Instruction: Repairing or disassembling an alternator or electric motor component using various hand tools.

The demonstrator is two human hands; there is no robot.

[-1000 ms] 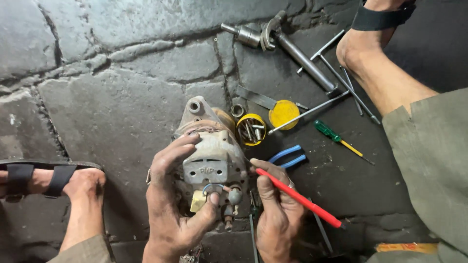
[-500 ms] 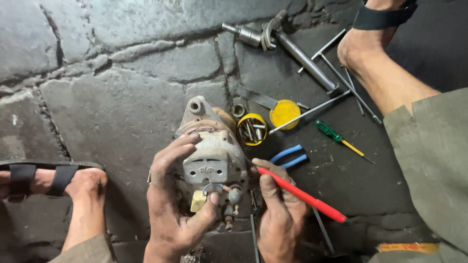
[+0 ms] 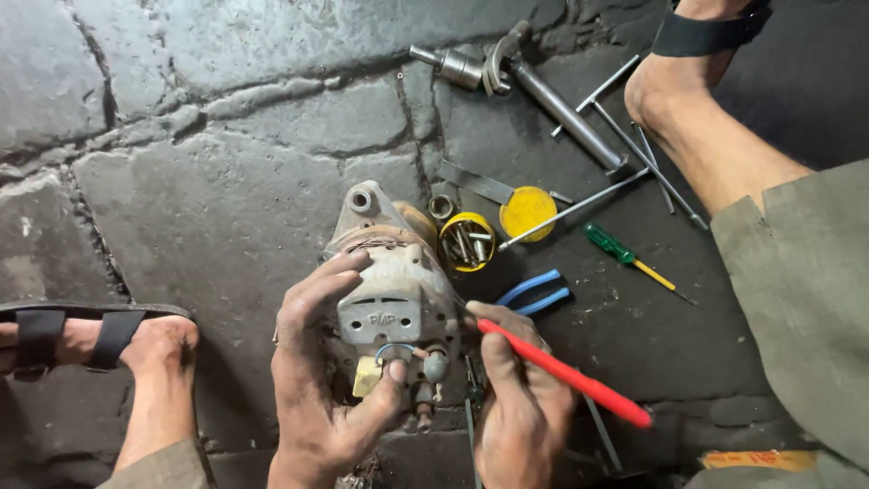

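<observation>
A grimy metal alternator (image 3: 394,281) stands on the dark stone floor in the lower middle of the head view. My left hand (image 3: 321,380) wraps its left side, fingers over the top and thumb pressed on the terminals at its rear. My right hand (image 3: 520,403) holds a red-handled screwdriver (image 3: 566,373), whose tip end meets the alternator's right side. The screwdriver's metal tip is hidden behind my fingers and the housing.
A small yellow tub (image 3: 467,241) of bolts and its yellow lid (image 3: 528,213) lie just beyond the alternator. Blue-handled pliers (image 3: 534,292), a green screwdriver (image 3: 625,254), long steel rods and a socket bar (image 3: 543,86) are scattered at right. My sandalled feet (image 3: 81,340) flank the spot.
The red screwdriver handle has dipped slightly lower and closer to the alternator. My left hand keeps the same hold.
</observation>
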